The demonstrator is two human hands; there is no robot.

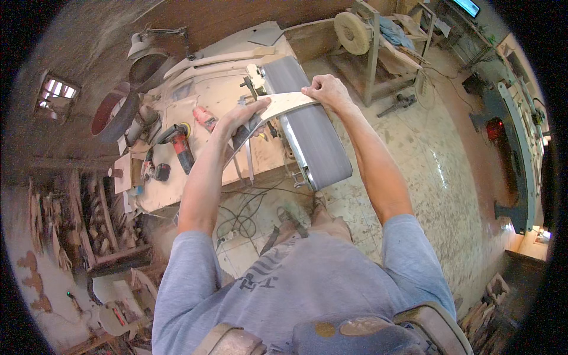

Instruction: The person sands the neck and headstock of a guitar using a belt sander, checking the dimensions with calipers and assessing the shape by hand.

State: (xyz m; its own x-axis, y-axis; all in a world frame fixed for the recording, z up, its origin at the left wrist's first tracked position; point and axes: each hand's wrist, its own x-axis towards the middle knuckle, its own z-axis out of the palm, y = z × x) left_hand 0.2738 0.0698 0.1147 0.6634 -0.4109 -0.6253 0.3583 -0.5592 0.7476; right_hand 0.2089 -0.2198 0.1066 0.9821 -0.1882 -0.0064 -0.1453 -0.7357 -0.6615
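A pale curved wooden piece (289, 103) lies across the grey belt of a belt sander (322, 148), between my two hands. My left hand (241, 116) grips its left end, beside the sander's metal side, thumb on top. At the right end, my right hand (331, 92) is closed on the wood, just past the belt's right edge. The piece's left part bends down beneath my left hand, where its end is partly hidden. Whether the wood presses on the belt or hovers slightly above it, I cannot tell.
On the workbench (154, 192) to the left lie a red and black polisher (182, 148), a red power tool (205, 118) and a cordless drill (158, 171). Cables (239, 219) coil on the dusty floor. A round buffing wheel (352, 32) stands at the back; a lamp (139, 44) is far left.
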